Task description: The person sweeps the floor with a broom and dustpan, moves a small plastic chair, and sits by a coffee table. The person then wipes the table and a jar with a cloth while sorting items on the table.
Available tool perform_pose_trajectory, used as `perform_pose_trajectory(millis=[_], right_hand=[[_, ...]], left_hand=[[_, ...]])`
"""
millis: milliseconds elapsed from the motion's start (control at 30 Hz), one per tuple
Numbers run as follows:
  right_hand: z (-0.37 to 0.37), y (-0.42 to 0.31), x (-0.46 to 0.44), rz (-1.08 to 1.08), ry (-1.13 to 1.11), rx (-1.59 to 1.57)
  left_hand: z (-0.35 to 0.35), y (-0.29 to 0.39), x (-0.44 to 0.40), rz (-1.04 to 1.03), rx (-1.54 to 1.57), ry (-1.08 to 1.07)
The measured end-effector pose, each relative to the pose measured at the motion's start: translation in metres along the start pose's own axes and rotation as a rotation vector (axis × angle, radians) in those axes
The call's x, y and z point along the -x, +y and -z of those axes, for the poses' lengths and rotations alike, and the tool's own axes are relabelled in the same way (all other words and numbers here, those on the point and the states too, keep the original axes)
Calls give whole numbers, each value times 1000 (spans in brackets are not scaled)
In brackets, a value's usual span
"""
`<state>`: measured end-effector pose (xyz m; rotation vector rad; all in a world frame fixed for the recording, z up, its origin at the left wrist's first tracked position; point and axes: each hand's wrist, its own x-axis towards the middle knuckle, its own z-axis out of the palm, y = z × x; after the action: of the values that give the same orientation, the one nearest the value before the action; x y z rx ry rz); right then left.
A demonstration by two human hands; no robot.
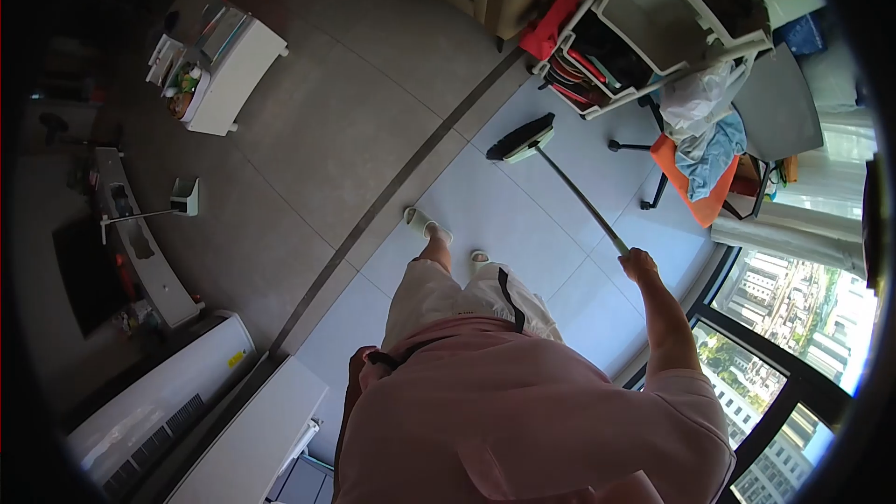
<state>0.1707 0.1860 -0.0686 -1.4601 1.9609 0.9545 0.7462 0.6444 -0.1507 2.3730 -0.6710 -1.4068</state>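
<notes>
My right hand (638, 264) is closed around the upper end of a broom's long thin handle (583, 198). At the far end, the broom head (523, 138) with dark bristles rests on the light floor tiles, ahead of my slippered feet (427, 223). The right arm is stretched out to the side. My left hand does not show; the pink shirt (523, 401) fills the lower middle of the view.
A white storage rack (644, 28) and an office chair (691, 177) piled with cloth stand ahead to the right. Windows (756, 317) line the right. A dustpan (185, 197) stands at the left near a low cabinet (140, 233). A dark strip (387, 191) crosses the floor.
</notes>
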Motion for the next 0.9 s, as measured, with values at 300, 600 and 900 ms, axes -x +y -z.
perform_pose_trajectory(millis=[300, 600, 900], right_hand=[[133, -194, -52, 332, 121, 370], [167, -449, -68, 875, 243, 694], [123, -714, 19, 1387, 68, 780]], left_hand=[[39, 36, -40, 61, 380, 57], [88, 172, -16, 309, 629, 325], [-52, 239, 35, 484, 1032, 645]])
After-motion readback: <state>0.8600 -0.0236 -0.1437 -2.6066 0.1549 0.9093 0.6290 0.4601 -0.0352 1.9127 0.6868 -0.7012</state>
